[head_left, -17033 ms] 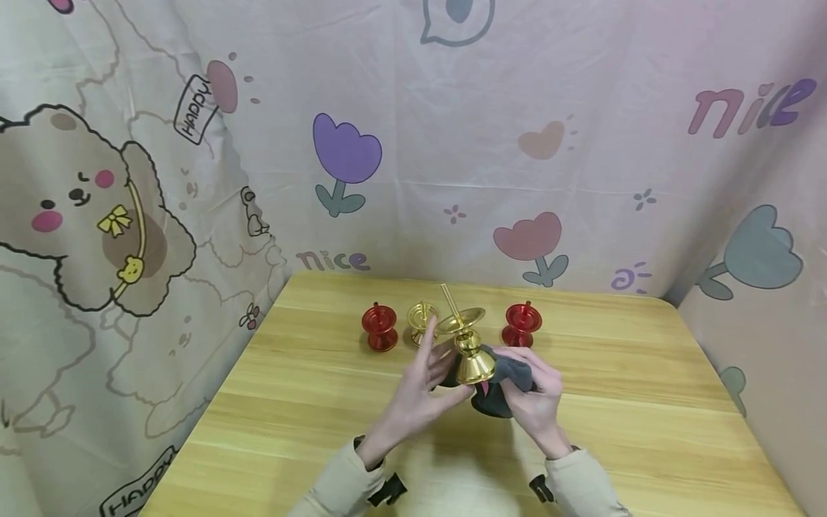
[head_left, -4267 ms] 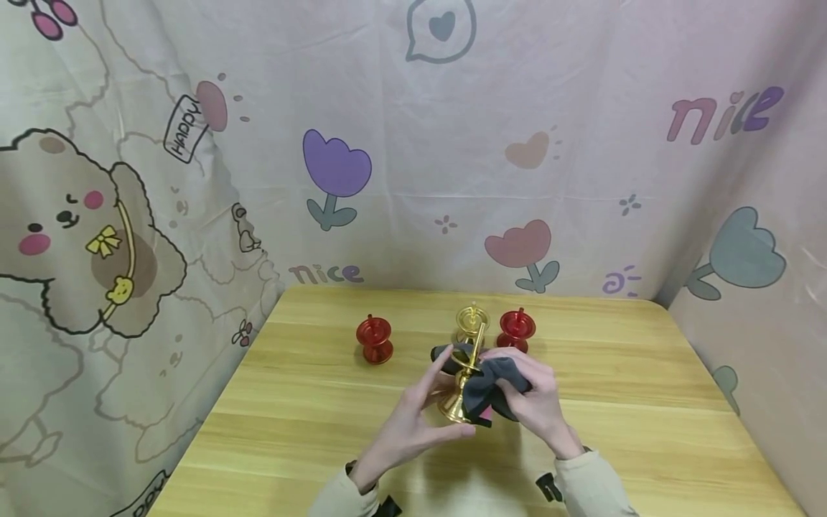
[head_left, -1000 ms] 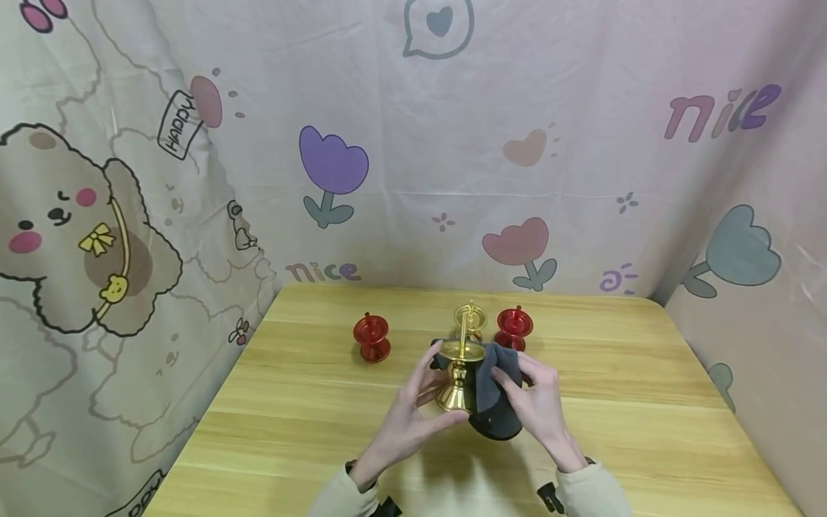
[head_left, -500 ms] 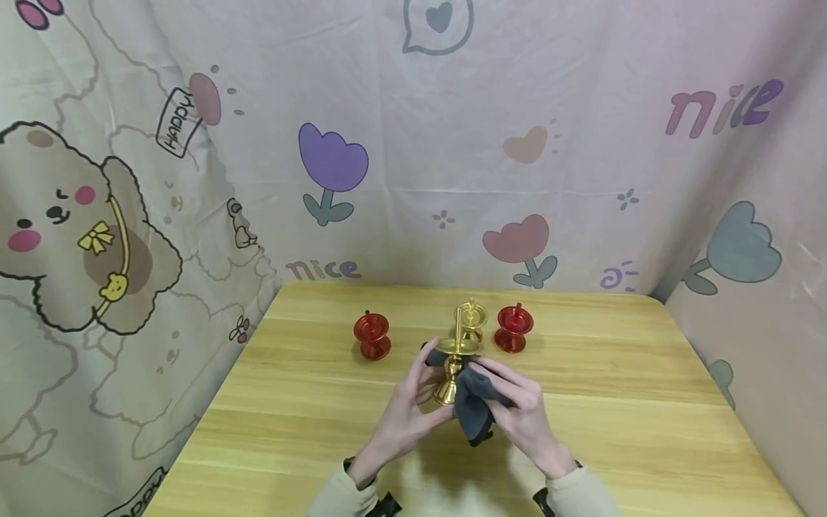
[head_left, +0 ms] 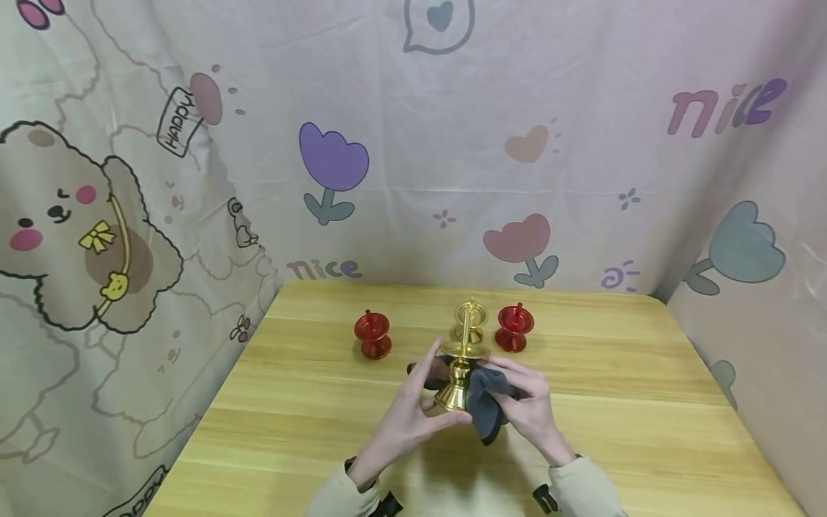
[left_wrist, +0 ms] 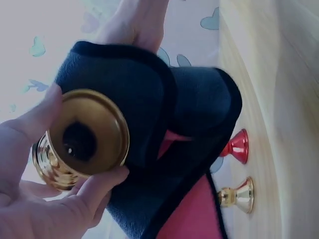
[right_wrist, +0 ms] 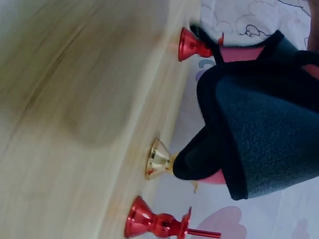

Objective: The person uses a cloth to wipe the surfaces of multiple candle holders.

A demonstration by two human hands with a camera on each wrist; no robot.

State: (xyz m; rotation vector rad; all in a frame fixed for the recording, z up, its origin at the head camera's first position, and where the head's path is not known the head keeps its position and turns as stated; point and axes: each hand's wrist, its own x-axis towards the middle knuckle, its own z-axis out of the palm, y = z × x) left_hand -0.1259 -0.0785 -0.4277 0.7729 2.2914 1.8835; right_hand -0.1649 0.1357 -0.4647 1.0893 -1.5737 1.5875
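Note:
A shiny gold candlestick [head_left: 459,372] with a wide dish and a tall spike is held nearly upright above the table. My left hand [head_left: 405,418] grips its flared base, thumb low and fingers behind. In the left wrist view, the base's hollow underside faces the camera, with a dark hole in the middle. My right hand [head_left: 528,411] pinches a dark grey cloth [head_left: 484,406] against the candlestick's right side. Black edging and a pink reverse show on this cloth [left_wrist: 119,74] in the left wrist view. Part of it passes behind the candlestick; some right fingers are hidden.
Behind the hands, another gold candlestick [head_left: 470,319] stands on the wooden table [head_left: 291,402]. A red candlestick [head_left: 514,327] is close on its right, and another red candlestick [head_left: 372,334] stands further left. A printed curtain [head_left: 413,143] hangs behind the table.
Since 17 seconds ago, the standing gold candlestick's place has changed from near the left red one to near the right one. Within the last second, the right hand and cloth shifted against the held candlestick.

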